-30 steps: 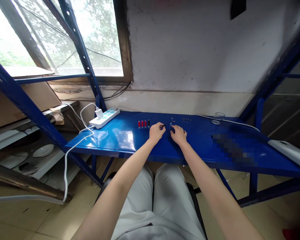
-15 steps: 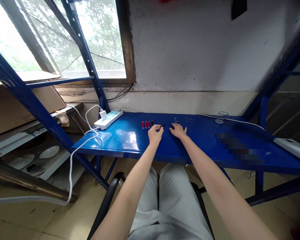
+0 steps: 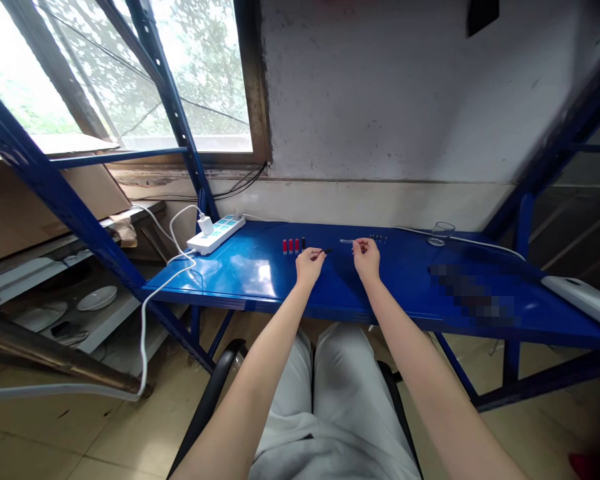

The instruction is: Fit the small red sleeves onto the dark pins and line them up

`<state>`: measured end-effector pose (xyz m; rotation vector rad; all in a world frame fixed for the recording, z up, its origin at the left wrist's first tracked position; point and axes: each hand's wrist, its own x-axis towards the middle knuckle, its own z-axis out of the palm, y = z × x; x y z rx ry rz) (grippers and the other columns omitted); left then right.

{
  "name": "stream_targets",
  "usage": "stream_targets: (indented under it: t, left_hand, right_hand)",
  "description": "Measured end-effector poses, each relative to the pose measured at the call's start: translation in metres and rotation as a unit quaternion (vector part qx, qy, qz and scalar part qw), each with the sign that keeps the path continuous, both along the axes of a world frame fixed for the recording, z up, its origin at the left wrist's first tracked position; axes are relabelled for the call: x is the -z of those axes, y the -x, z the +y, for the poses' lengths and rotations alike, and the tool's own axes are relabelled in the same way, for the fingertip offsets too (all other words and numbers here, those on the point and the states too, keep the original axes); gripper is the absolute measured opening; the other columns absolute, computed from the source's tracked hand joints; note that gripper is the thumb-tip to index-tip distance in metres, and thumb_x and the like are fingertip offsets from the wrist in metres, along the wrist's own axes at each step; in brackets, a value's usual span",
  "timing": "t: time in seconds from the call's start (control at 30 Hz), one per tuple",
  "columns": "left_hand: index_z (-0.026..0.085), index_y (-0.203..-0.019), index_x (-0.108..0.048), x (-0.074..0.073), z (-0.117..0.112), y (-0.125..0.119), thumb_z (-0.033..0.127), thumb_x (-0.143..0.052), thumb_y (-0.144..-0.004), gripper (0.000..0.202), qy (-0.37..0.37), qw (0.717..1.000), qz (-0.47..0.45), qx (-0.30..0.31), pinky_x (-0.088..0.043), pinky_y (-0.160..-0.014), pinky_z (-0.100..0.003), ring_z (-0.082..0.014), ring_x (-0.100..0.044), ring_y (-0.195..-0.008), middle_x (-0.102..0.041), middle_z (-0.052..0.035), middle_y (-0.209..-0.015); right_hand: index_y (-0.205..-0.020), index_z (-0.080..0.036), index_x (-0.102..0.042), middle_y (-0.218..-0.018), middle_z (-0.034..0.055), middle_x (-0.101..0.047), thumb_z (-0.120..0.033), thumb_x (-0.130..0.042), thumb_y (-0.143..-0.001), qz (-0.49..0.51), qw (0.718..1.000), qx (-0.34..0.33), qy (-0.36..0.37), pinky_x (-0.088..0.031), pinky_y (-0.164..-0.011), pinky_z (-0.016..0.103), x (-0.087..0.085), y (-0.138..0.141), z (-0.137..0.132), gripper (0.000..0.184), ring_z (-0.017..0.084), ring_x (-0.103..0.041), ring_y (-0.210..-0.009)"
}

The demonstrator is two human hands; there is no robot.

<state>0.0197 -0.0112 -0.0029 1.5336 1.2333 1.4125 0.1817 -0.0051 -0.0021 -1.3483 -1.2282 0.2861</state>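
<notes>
Over the middle of the blue table, my left hand [image 3: 309,265] is closed in a pinch on a small dark slim piece [image 3: 327,251] that points right. My right hand [image 3: 367,257] pinches the end of a clear slim piece [image 3: 347,241], which reaches left from the fingertips; its kind is too small to tell. Just beyond my left hand stand three small red cylinders [image 3: 291,246] with pale lower ends, and a black one [image 3: 303,243] at the row's right end. Several tiny metallic pieces [image 3: 379,238] lie in rows behind my right hand, partly hidden by it.
A white power strip [image 3: 217,235] with a plugged-in charger lies at the table's left end. An empty-looking glass [image 3: 441,233] stands back right. A pixelated dark object [image 3: 473,291] and a white device [image 3: 583,300] are further right. Blue frame posts [image 3: 525,230] flank the table [image 3: 245,287].
My right hand has gone from fingers spread on the table to a pinch on the clear slim piece, moving slightly right. My left hand keeps holding the dark piece, almost in place.
</notes>
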Motion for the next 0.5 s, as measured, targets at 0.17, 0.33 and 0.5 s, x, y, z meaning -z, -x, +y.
stream_targets:
  t: [0.17, 0.33, 0.5]
  left_hand:
    - [0.014, -0.092, -0.063, 0.0020, 0.0031, -0.0006, 0.027, -0.057, -0.078, 0.020, 0.014, 0.999, -0.033, 0.016, -0.051, -0.077, -0.029, -0.0163, -0.065, -0.084, -0.070, -0.0097, -0.091]
    - [0.013, -0.093, -0.062, -0.0002, 0.0021, 0.0000, 0.026, -0.057, -0.078, 0.020, 0.024, 0.997, -0.066, 0.015, -0.051, -0.077, -0.030, -0.0150, -0.065, -0.078, -0.070, -0.0099, -0.089]
    - [0.012, -0.094, -0.062, -0.0011, 0.0018, 0.0012, 0.026, -0.057, -0.079, 0.021, 0.042, 0.994, -0.101, 0.018, -0.051, -0.077, -0.030, -0.0142, -0.065, -0.076, -0.070, -0.0103, -0.090]
  right_hand:
    - [-0.080, -0.017, -0.054, -0.066, 0.0017, -0.057, -0.053, -0.055, -0.074, 0.100, 0.992, -0.078, 0.001, -0.045, -0.059, 0.028, -0.0016, 0.0015, -0.0028, 0.036, 0.012, -0.053, -0.058]
    - [-0.075, -0.017, -0.054, -0.062, 0.0006, -0.057, -0.052, -0.059, -0.070, 0.115, 0.986, -0.124, 0.008, -0.045, -0.060, 0.027, -0.0020, 0.0033, -0.0031, 0.037, 0.011, -0.051, -0.056]
    - [-0.076, -0.016, -0.055, -0.061, 0.0004, -0.057, -0.055, -0.060, -0.069, 0.118, 0.984, -0.133, 0.014, -0.045, -0.060, 0.028, -0.0019, 0.0035, -0.0033, 0.039, 0.011, -0.051, -0.056]
